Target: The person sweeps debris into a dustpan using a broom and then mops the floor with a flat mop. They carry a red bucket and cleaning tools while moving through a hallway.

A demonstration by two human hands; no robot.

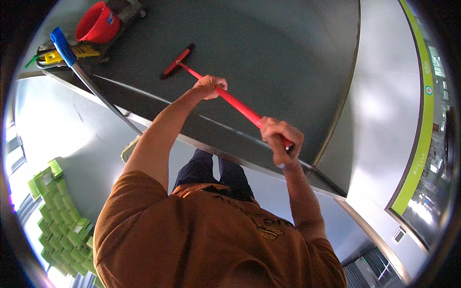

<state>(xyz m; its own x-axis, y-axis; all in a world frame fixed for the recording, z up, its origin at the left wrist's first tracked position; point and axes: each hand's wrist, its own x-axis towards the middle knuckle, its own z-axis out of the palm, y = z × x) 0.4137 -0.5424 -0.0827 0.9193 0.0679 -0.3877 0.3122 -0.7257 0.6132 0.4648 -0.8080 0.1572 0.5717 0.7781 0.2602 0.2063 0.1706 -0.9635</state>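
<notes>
2 hands [210,87] [281,139] grip red broom [177,61]; dark floor [269,57] open around head.

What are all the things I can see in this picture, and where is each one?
Broom: one, red handle with a red and black head, head on the dark mat ahead.
Dark mat: one, dark grey, covering the floor at top centre.
Bucket: one, red, top left on a cart.
Mop handle: one, silver pole with a blue grip, leaning at top left.
Yellow sign: one, yellow, beside the bucket.
Green strip: one, lime green, along the right wall.
Left hand: one, gripping the broom handle lower down.
Right hand: one, gripping the handle's top end.
</notes>
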